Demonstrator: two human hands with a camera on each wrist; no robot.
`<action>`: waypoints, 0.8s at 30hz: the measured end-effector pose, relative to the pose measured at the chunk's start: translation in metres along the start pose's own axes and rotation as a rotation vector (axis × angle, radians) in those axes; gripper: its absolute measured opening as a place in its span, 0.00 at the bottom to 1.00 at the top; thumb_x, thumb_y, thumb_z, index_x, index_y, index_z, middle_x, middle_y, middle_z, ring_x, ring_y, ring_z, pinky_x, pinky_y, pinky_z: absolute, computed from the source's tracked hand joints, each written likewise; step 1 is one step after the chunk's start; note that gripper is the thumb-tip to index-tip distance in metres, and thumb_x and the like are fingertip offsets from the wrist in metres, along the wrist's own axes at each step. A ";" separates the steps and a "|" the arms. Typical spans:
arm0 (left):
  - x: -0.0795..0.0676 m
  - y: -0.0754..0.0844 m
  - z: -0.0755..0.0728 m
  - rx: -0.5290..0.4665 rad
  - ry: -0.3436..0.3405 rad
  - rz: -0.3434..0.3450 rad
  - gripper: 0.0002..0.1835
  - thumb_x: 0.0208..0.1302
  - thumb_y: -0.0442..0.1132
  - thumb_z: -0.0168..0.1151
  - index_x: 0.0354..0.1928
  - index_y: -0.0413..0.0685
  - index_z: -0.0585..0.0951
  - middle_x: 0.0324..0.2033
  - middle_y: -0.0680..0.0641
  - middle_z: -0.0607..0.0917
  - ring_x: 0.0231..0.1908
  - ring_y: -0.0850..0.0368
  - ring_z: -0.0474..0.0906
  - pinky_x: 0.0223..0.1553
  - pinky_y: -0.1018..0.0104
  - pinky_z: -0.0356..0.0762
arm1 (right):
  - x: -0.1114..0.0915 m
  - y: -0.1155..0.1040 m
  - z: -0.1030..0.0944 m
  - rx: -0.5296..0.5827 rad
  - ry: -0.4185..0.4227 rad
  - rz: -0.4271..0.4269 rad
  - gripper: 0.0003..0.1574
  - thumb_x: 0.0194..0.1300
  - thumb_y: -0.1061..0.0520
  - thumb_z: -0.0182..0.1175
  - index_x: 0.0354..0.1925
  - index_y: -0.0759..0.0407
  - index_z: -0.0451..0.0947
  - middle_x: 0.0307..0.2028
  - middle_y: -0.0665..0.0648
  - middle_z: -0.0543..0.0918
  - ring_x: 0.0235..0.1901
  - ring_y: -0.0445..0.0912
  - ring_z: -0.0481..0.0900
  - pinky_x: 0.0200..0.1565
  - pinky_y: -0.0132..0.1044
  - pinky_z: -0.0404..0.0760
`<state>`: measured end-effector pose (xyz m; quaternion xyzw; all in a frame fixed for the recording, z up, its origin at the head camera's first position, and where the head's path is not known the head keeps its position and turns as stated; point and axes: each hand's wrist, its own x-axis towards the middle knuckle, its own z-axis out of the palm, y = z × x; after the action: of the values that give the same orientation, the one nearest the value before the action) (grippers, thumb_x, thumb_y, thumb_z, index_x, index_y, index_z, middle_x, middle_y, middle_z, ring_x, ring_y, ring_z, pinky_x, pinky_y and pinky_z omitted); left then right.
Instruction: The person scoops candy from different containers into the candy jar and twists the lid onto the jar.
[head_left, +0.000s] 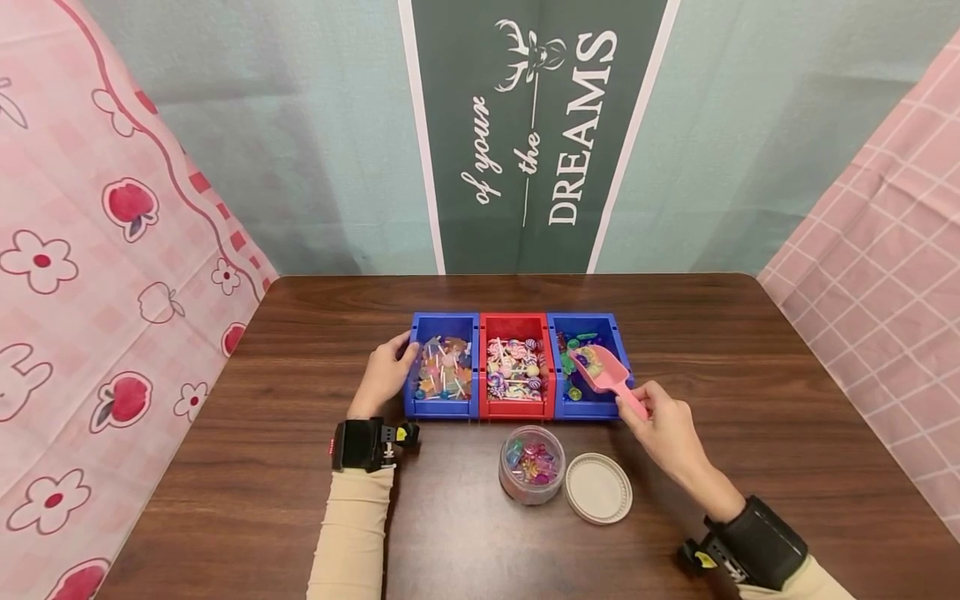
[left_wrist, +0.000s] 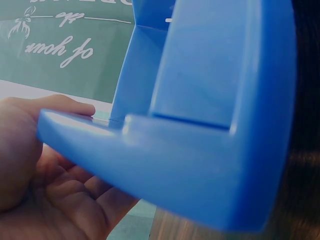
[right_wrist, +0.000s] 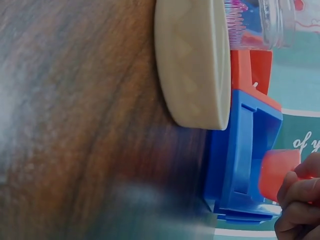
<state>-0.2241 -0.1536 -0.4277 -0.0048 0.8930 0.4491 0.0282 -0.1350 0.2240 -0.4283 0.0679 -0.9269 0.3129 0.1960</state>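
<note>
My right hand (head_left: pixel 666 425) grips the handle of a pink scoop (head_left: pixel 617 377), whose bowl holds several small colourful pieces. The scoop is over the right blue bin (head_left: pixel 596 408), where green and blue pieces lie. My left hand (head_left: pixel 384 375) holds the left blue bin (head_left: pixel 442 408) by its outer side wall; in the left wrist view the thumb (left_wrist: pixel 65 105) lies along one side of the wall and the curled fingers are on the other. That bin contains wrapped lollipops. Between the two stands a red bin (head_left: pixel 516 408) of swirled lollipops.
In front of the bins stands a clear jar (head_left: pixel 531 492) with pink, purple and blue pieces inside. Its cream lid (head_left: pixel 598 489) lies flat to the right of it. A printed curtain (head_left: pixel 337 150) hangs behind the wooden table (head_left: pixel 247 467).
</note>
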 end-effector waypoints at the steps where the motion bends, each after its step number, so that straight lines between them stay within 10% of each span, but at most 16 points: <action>1: 0.000 0.000 0.000 0.004 0.004 0.005 0.26 0.74 0.41 0.47 0.68 0.34 0.65 0.63 0.31 0.73 0.62 0.37 0.74 0.65 0.45 0.70 | 0.000 0.000 0.000 0.005 0.005 -0.004 0.10 0.53 0.66 0.68 0.29 0.68 0.74 0.17 0.56 0.80 0.17 0.27 0.61 0.16 0.22 0.62; 24: 0.001 -0.001 0.001 -0.004 0.017 0.004 0.25 0.74 0.41 0.47 0.68 0.35 0.66 0.63 0.31 0.74 0.61 0.38 0.75 0.64 0.45 0.71 | -0.002 0.007 0.004 0.128 0.087 -0.072 0.13 0.47 0.71 0.69 0.31 0.67 0.74 0.17 0.59 0.82 0.18 0.23 0.64 0.17 0.19 0.65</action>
<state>-0.2246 -0.1533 -0.4290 -0.0068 0.8923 0.4510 0.0200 -0.1358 0.2267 -0.4360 0.1001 -0.8924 0.3670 0.2425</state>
